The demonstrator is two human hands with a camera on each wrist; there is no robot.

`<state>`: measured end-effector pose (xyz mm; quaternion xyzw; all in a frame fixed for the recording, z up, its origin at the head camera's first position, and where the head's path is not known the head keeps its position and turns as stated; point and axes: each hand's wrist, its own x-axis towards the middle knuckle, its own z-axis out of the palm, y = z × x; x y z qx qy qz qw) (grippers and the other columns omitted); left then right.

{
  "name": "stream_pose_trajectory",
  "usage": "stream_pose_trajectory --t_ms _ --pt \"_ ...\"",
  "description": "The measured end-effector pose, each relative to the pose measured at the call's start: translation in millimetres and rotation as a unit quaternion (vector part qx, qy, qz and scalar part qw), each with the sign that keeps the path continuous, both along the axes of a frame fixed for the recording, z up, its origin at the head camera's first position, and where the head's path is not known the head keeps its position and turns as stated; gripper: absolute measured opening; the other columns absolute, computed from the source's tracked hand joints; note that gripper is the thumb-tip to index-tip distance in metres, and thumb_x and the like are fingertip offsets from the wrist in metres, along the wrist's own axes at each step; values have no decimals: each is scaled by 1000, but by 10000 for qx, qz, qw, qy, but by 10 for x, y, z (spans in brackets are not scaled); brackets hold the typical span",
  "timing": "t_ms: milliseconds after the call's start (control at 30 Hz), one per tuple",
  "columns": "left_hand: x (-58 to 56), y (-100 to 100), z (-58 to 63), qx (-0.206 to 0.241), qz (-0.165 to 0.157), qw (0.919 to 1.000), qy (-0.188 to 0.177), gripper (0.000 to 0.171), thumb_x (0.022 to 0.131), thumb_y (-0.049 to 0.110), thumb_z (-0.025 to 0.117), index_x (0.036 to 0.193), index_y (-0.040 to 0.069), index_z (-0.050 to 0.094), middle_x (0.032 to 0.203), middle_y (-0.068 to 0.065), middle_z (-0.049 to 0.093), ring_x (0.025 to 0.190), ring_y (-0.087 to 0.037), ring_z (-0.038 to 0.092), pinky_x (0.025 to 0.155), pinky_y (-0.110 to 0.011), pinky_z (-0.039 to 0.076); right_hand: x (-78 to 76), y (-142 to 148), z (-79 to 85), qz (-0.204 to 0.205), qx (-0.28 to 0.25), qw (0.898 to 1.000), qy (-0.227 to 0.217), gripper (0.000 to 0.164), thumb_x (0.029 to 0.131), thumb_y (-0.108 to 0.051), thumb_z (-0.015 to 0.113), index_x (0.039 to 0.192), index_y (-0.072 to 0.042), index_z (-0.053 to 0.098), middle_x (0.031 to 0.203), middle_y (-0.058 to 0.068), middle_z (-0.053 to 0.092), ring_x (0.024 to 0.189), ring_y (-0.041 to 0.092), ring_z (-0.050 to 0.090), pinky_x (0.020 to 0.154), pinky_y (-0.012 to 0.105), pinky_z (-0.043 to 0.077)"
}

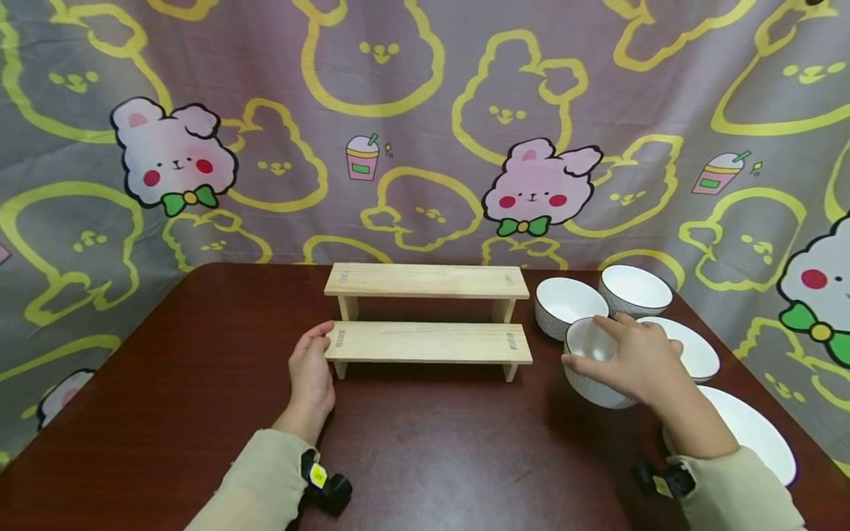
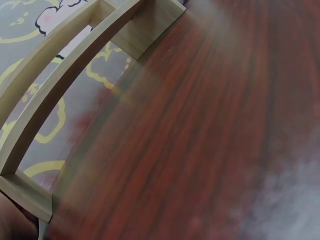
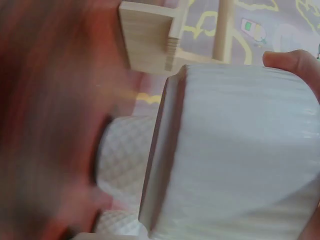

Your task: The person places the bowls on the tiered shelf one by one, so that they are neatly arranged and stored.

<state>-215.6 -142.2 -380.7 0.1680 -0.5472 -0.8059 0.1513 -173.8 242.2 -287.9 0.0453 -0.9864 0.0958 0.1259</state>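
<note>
A two-step wooden shelf (image 1: 425,342) of pale boards stands on the table. My left hand (image 1: 312,372) holds the left end of its lower board, fingertips at the corner; in the left wrist view only a bit of this hand shows beside a shelf leg (image 2: 31,195). My right hand (image 1: 640,361) grips a white ribbed bowl (image 1: 598,391) by the rim, thumb at the near side and fingers at the far side. That bowl is raised above the table, right of the shelf, and its foot shows in the right wrist view.
Two white bowls, one nearer (image 1: 551,318) and one farther (image 1: 636,289), stand right of the shelf. Two white dishes, a smaller (image 1: 697,350) and a larger (image 1: 757,428), lie along the right edge, partly behind my right arm. A patterned curtain (image 1: 412,147) hangs behind the dark table (image 1: 425,450).
</note>
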Motion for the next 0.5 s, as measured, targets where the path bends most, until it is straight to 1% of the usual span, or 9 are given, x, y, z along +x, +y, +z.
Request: stream_pose_trajectory --t_ms 200,300,500 --pt "17 -5 -11 76 50 9999 68 30 91 3 36 114 -1 55 124 -8 46 110 -13 43 86 -19 38 -27 -62 137 93 30 9999 44 83 69 -64 64 119 2 58 119 30 54 98 50 50 58 56 34" --pt "24 -7 -19 88 26 9999 97 30 92 4 36 115 -1 55 125 -8 46 109 -13 43 86 -18 38 -45 -90 192 90 31 9999 32 83 70 -64 63 120 1 58 119 30 54 97 50 51 61 58 34" --pt "31 -7 -26 121 -55 9998 123 32 93 5 36 119 -1 53 127 -9 46 111 -14 44 87 -19 38 -76 -156 289 107 -15 9999 37 84 71 -65 62 122 1 57 114 30 56 93 49 51 61 59 34"
